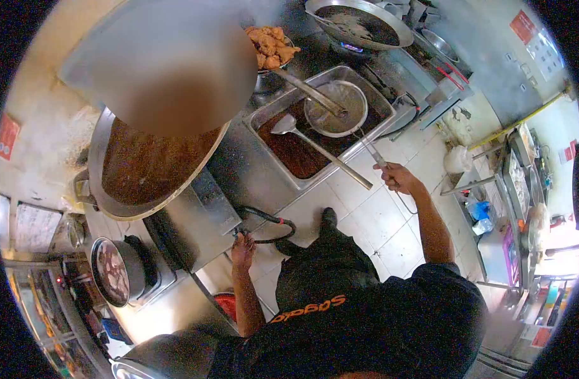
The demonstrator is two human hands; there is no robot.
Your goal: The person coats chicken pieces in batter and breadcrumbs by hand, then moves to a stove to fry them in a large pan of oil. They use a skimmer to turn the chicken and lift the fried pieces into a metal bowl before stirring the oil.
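Observation:
My right hand [397, 179] is closed around the handle of a round mesh strainer [353, 95], whose bowl sits over the steel tray [289, 177] of dark brown liquid. A spatula [286, 124] lies across the tray, its handle sticking out over the near edge. Another thick metal handle [308, 90] crosses above the strainer. My left hand [243, 251] is at the stove's front edge, its fingers closed at a control knob [237, 232]. Beside that hand a black hose [280, 240] loops out. The exact finger grip on the knob is small and partly hidden.
On the left stands a large pan [157, 170] of brown liquid, partly covered by a blurred pale shape. A smaller pot [115, 271] sits nearer. Fried pieces [270, 47] fill a bowl behind the tray; a wok [359, 25] stands farther back. Shelving [504, 208] lines the right.

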